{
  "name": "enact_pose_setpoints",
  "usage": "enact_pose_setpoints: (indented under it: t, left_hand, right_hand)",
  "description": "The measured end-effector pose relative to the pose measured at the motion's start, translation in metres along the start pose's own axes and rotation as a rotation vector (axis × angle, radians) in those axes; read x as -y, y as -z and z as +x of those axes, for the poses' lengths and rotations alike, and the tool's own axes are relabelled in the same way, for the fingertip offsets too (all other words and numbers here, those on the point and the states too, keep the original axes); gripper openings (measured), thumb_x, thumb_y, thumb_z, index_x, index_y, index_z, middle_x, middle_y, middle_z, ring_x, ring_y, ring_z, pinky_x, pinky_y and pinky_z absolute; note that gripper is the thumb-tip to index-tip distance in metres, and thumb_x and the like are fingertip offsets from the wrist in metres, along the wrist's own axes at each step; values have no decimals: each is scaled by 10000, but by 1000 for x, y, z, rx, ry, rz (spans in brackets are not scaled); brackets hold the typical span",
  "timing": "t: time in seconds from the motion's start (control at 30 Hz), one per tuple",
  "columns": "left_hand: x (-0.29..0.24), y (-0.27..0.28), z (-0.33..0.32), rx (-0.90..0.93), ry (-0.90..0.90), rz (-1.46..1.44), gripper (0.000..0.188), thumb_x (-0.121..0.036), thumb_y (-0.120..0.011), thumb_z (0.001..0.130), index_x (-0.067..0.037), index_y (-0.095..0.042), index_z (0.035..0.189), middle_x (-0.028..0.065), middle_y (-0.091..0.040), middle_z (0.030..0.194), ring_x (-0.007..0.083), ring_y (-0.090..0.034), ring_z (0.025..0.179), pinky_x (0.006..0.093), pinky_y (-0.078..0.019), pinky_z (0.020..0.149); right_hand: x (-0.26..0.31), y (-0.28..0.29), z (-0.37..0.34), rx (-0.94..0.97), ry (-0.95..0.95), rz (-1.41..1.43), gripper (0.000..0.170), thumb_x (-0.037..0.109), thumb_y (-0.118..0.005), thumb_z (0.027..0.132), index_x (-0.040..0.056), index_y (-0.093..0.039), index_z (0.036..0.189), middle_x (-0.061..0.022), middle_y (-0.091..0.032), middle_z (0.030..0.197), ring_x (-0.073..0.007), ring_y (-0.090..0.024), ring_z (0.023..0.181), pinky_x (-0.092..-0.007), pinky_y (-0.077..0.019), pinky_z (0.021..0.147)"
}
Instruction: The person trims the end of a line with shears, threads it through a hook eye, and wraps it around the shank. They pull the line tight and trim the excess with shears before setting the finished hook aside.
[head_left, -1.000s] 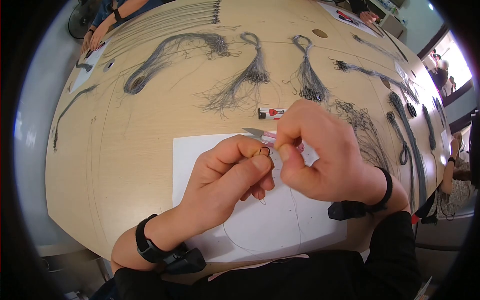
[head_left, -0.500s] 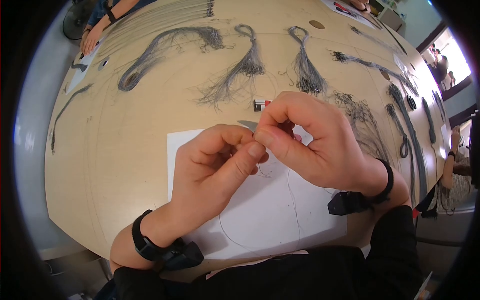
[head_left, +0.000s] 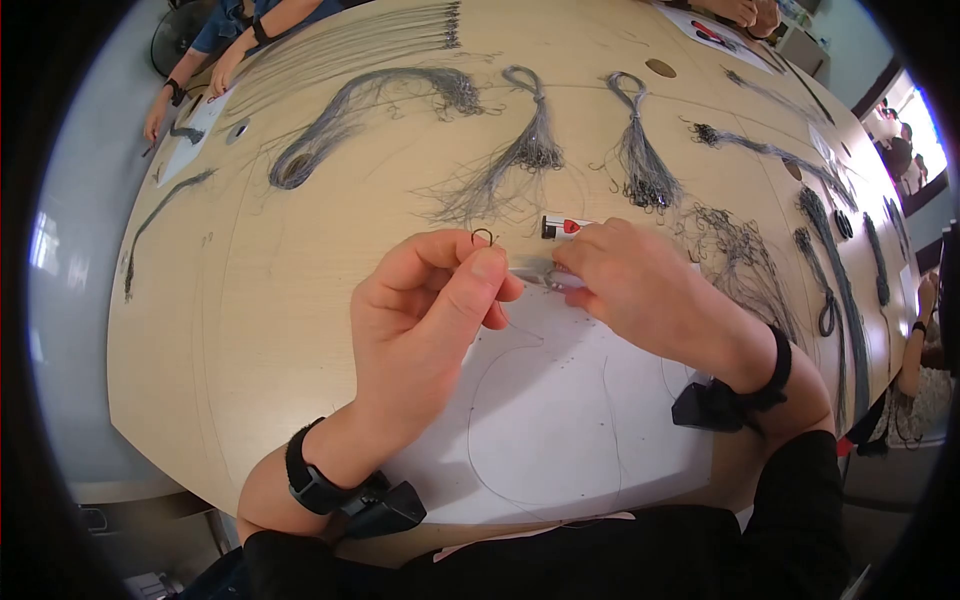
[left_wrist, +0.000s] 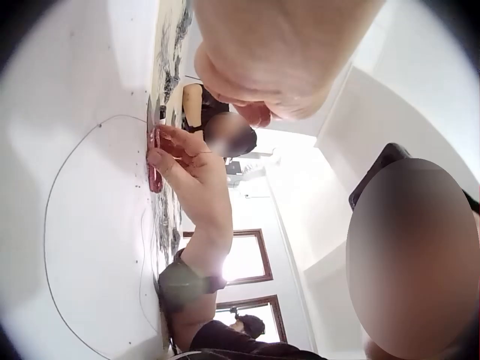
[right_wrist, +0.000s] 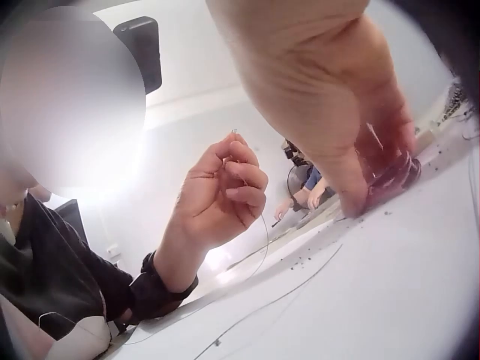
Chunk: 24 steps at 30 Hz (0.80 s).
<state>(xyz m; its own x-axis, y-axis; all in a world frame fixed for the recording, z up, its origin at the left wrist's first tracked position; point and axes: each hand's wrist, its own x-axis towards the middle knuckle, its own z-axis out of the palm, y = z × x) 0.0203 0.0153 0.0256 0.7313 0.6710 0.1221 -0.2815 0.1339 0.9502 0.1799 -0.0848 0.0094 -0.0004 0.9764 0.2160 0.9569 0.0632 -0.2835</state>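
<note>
In the head view my left hand (head_left: 425,325) pinches a small dark hook (head_left: 483,237) between thumb and forefinger, raised over the white paper (head_left: 560,430). A thin line (head_left: 472,400) trails from it in a loop across the paper. My right hand (head_left: 655,290) is at the paper's far edge with its fingers round the pink-handled scissors (head_left: 568,279), whose blades point left. The left wrist view shows the right hand (left_wrist: 191,176) holding the pink handles (left_wrist: 155,180) low at the paper. In the right wrist view the left hand (right_wrist: 221,195) is up off the table.
A white and red tube (head_left: 565,227) lies just beyond the scissors. Bundles of hooked lines (head_left: 530,140) spread over the far and right parts of the table (head_left: 270,350). Other people's hands (head_left: 235,60) are at the far edge. Dark specks dot the paper.
The hands have parted: my right hand has let go at the left fingertips and moved right and down onto the scissors. The left hand still pinches the hook, which shows again above the thumb.
</note>
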Motion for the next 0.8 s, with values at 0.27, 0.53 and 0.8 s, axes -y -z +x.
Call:
enact_pose_setpoints:
  t: [0.27, 0.53, 0.8]
  left_hand:
    - [-2, 2, -3, 51, 35, -123, 131, -89, -532, 805, -9, -523, 909, 61, -577, 748, 89, -534, 645, 200, -428, 547]
    - [-10, -2, -5, 34, 165, -70, 66, -141, -487, 824, -77, -504, 829, 49, -556, 751, 87, -493, 597, 193, -387, 514]
    - [-6, 0, -6, 93, 232, -286, 127, -145, -514, 822, -60, -527, 915, 73, -587, 858, 85, -540, 648, 174, -361, 509]
  right_hand:
    - [6, 2, 4, 7, 4, -142, 100, 22, -523, 668, -10, -514, 763, -108, -509, 772, -262, -487, 725, -335, -400, 634]
    - [28, 27, 6, -92, -345, 682, 131, 97, -467, 799, 13, -427, 891, -164, -513, 748, -275, -523, 689, -358, -409, 578]
    - [29, 33, 4, -381, 202, 250, 382, 248, -458, 837, -36, -430, 1091, -76, -475, 710, -162, -427, 576, -260, -370, 540]
